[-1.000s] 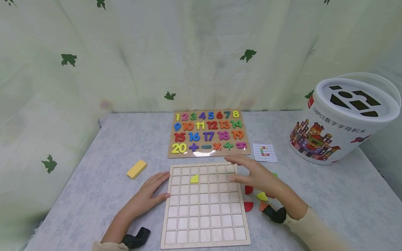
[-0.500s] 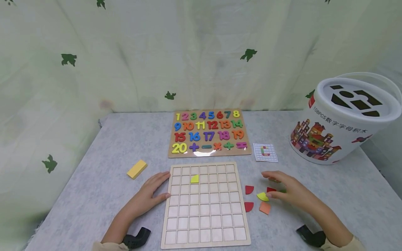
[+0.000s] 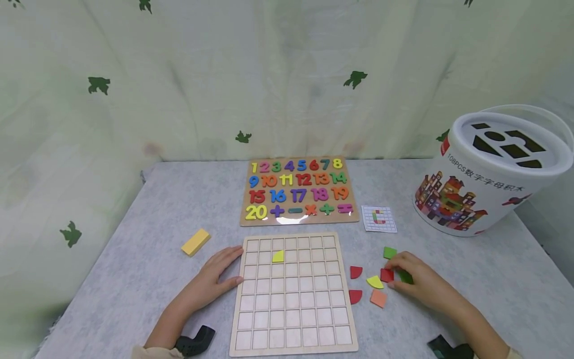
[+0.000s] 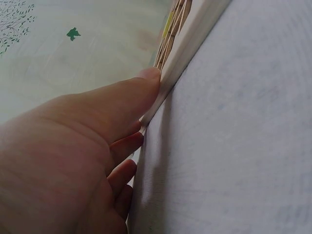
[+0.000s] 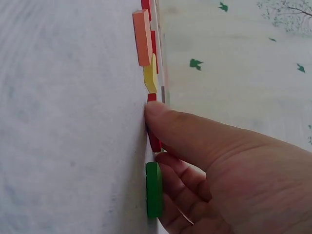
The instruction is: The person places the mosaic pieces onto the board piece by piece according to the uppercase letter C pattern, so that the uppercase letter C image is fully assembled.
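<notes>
My left hand point(image 3: 207, 280) rests at the left edge of the wooden grid board point(image 3: 292, 294), fingers fairly straight, thumb touching its side. A yellow piece with one curved corner point(image 3: 278, 256) sits in a cell near the board's top. Right of the board, my right hand point(image 3: 421, 279) pinches a red square tile point(image 3: 387, 275) between thumb and fingers, low at the table. In the right wrist view the thumb covers part of that red tile point(image 5: 155, 141). A green piece point(image 5: 154, 190) lies under the curled fingers. Another green tile point(image 3: 390, 252) lies just beyond the hand.
Beside the board lie two red quarter-rounds point(image 3: 356, 271), a yellow quarter-round point(image 3: 374, 282) and an orange square point(image 3: 378, 298). Behind stand a number puzzle point(image 3: 299, 192), a pattern card point(image 3: 378, 219) and a white bucket point(image 3: 480, 174). A yellow block point(image 3: 196, 242) lies left.
My right hand has moved from above the board's upper right corner to the loose pieces on the right, then lowered and pinched the red square tile. The left hand has stayed still.
</notes>
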`<state>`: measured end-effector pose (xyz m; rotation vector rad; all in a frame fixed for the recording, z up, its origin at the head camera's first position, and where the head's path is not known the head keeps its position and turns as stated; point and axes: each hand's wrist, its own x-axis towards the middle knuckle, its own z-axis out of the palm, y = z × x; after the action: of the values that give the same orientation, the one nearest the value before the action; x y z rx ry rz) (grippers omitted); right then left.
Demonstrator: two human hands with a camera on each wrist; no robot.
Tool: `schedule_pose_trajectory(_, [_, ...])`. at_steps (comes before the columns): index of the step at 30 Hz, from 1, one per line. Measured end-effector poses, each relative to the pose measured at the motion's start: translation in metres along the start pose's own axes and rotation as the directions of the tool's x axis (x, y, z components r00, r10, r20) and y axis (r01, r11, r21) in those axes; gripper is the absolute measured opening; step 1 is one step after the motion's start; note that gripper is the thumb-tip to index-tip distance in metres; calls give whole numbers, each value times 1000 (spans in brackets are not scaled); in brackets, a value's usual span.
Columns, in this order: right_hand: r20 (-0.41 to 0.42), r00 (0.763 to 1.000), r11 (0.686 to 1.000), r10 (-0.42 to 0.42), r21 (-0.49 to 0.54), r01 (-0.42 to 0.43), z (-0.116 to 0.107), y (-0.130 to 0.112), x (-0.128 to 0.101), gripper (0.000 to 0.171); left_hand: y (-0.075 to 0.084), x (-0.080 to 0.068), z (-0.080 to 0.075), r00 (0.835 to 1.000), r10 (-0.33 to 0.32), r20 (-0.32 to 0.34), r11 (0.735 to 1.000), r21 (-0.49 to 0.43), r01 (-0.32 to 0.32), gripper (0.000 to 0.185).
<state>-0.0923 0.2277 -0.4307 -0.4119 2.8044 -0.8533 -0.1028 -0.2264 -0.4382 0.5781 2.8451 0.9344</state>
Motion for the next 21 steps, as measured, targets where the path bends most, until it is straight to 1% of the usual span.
schedule_pose_trajectory(3, [-12,1000,1000,15,6,-15,1,-2,1,26,0,0,0,1000,-3,-1,1000,1,3,62])
schedule_pose_trajectory(6, [-9,999,999,39,34,-39,-1,-6,2,28,-1,-1,0,1000,9,-7,1000,5,-9,62])
schedule_pose_trajectory(7, [-8,999,998,31,47,-31,-3,-7,3,30,-1,-1,0,1000,11,-10,1000,3,-11,62])
schedule_pose_trajectory(9, [-17,1000,998,-7,69,8,-7,-11,4,31,-1,-1,0,1000,13,-12,1000,2,-13,62])
schedule_pose_trajectory(12, [-54,995,991,-90,95,95,-13,-19,9,30,-1,-1,0,1000,10,-7,1000,2,-10,62])
schedule_pose_trajectory(16, [-120,974,974,-191,103,203,-18,-33,18,29,0,-1,0,1000,-3,3,1000,1,3,62])
schedule_pose_trajectory(21, [-165,939,940,-303,112,323,-19,-57,32,28,0,-1,0,1000,-12,7,1000,-7,12,62])
